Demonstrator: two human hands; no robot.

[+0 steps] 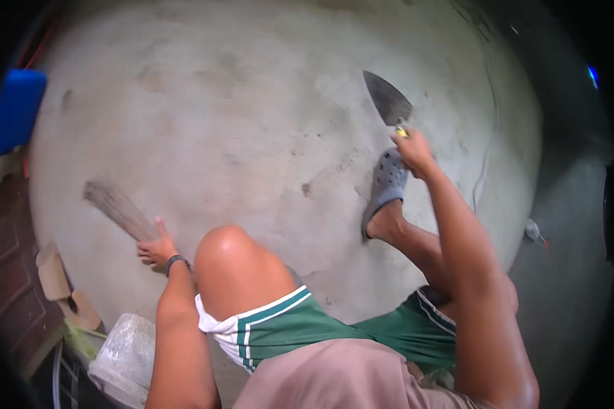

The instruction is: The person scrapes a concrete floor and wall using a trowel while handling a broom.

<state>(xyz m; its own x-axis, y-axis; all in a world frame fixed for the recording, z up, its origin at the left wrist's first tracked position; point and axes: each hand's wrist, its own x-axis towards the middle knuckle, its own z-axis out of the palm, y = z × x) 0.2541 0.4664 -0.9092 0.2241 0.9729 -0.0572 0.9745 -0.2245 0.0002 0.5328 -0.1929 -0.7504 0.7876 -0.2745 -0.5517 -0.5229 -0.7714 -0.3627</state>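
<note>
Trowel (387, 101): where does it lie, and how is it held?

It is at the far end of the right arm, above and just beyond the grey clog (391, 178) as seen from the head, with its pointed blade directed forward and a little to the left. The right hand (414, 151) has its fingers clamped around the handle (401, 132), of which only a short yellowish part shows. Whether the blade meets the floor (239, 136) cannot be told.

How should such a tool handle?

The blade is dark, thin and apparently metal, so it is judged stiff, modest in weight and not fragile. With the broad part ahead of the fist, it probably feels tip-heavy. The handle is the proper hold, gripped close to the neck for control; the edge and point are best left free of fingers.

And the second piece?

The board (119, 213), streaked and grey-brown, appears wooden. The left hand (158, 251) holds its near end, fingers closed on it and thumb set apart from them. It is likely rigid, fairly light and rough, hence not slippery, though splinters are possible. Held at one end, it may tip at the far end; a grip nearer the middle should balance better.
</note>
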